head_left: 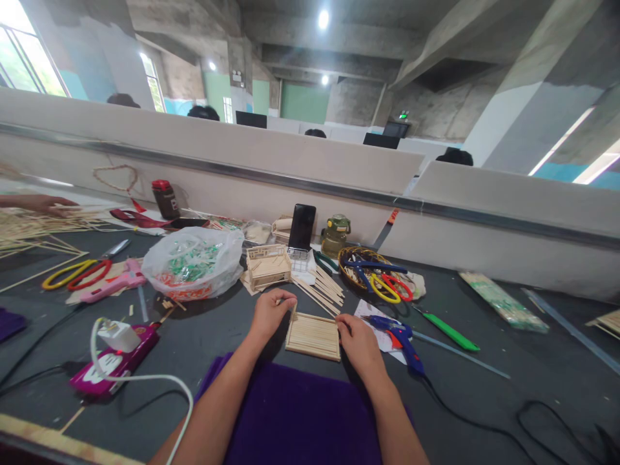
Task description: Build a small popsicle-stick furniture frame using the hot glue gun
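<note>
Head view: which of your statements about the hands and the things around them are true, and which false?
1. The right hand is at the right edge of the stick panel. True.
2. The phone lies flat. False: the phone stands upright, beyond the panel.
3. The blue glue gun is left of the panel. False: the blue glue gun is right of it.
4. The left hand is near the panel's far left corner. True.
5. The pink glue gun is left of the plastic bag. True.
</note>
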`<state>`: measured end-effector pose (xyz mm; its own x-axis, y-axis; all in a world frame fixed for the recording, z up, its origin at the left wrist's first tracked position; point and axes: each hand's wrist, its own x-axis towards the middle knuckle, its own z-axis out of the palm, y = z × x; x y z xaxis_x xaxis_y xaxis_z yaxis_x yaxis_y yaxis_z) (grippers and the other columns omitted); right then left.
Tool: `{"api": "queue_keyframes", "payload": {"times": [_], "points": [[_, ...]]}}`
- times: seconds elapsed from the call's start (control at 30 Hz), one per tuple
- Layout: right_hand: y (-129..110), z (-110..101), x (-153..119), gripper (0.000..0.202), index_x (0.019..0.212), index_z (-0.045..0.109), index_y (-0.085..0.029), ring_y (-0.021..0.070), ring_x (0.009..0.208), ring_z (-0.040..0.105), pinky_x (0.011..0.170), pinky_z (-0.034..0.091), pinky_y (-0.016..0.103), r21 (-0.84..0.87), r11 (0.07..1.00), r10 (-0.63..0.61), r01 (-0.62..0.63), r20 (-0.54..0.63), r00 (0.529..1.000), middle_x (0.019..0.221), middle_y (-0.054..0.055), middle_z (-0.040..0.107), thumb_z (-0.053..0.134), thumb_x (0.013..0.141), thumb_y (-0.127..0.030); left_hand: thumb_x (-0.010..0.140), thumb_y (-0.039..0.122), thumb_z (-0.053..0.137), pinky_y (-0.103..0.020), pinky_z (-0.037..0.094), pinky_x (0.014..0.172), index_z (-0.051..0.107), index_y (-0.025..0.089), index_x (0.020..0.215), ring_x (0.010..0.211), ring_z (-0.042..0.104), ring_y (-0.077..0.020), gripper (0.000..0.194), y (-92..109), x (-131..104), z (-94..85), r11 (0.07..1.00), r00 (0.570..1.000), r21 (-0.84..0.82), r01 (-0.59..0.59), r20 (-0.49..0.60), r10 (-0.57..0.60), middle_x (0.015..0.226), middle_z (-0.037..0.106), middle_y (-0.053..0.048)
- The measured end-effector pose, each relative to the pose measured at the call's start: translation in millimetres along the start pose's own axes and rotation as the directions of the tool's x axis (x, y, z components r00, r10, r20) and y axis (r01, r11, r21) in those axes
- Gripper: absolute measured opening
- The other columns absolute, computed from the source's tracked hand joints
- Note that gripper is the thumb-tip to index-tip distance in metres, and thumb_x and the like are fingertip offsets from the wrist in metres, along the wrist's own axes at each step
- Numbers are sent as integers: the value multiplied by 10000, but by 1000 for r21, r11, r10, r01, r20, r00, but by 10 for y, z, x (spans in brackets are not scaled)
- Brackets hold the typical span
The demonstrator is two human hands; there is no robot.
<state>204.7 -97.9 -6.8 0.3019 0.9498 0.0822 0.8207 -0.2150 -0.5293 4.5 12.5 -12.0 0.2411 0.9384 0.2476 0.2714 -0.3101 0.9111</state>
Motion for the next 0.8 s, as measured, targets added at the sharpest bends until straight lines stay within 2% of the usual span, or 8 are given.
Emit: {"api": "queue_keyframes", "payload": {"times": [0.8], "points": [[2,1,-2,294,935,662,-205,180,856,618,739,412,243,-8,1000,-13,13,-6,1000,903,48,677,377,861,-219,697,280,616,-277,460,717,724,179,728,772,648,-195,152,33,-3,-9,1000,1000,1,-3,-7,3,755,727,-33]]}}
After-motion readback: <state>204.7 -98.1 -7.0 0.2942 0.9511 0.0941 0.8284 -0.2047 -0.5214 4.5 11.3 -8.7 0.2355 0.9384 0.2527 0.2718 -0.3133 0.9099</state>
